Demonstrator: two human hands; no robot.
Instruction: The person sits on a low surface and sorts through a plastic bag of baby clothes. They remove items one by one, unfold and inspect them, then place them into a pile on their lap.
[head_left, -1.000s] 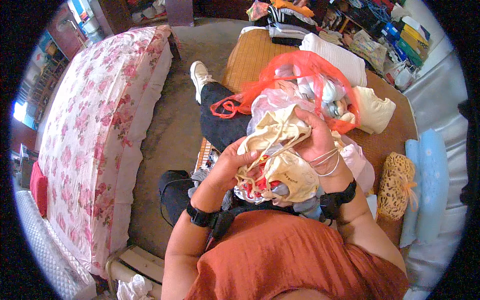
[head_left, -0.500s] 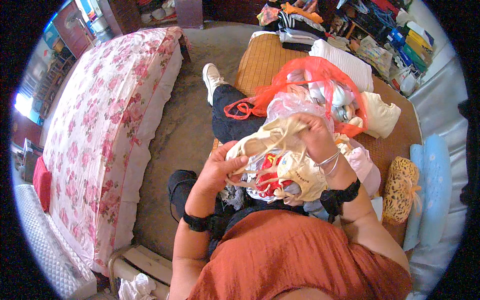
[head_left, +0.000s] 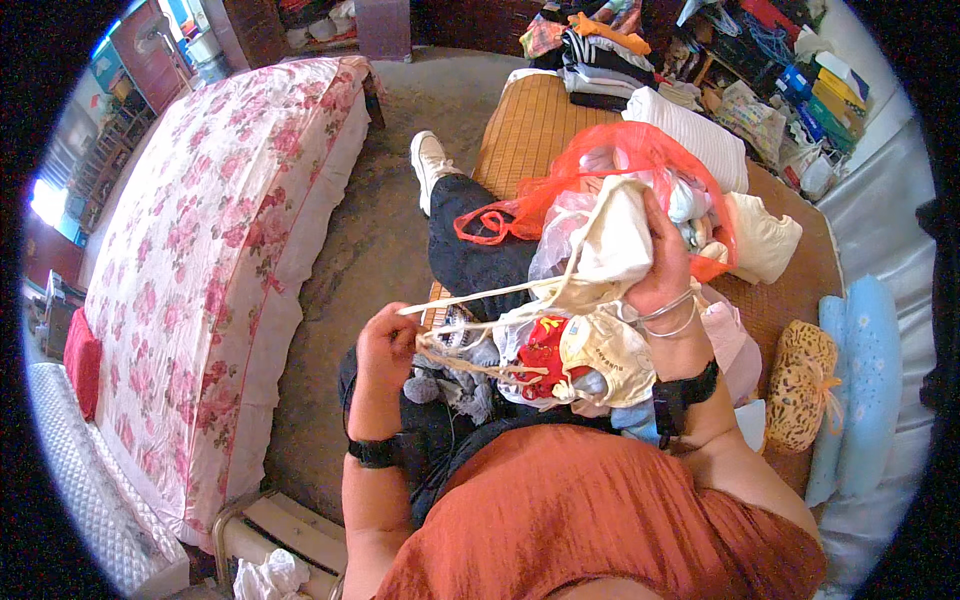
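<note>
My right hand holds up a cream cloth bonnet, fingers closed round its far right side. Long tie strings run from it across to my left hand, which pinches them and pulls them fairly taut. Below, on my lap, lies another cream bonnet with dark print. Beside it are a red cloth piece with yellow marks and a grey knitted piece with a pompom. Just beyond the raised bonnet rests an orange-red mesh bag stuffed with small pale clothes.
A flower-patterned bed stands to the left across the floor. Folded clothes are stacked at the far end of the woven mat. On my right lie a leopard-print roll and a light blue bolster.
My right hand has lifted the bonnet up and away, turning it. My left hand has moved left and down, drawing the strings out between the hands.
</note>
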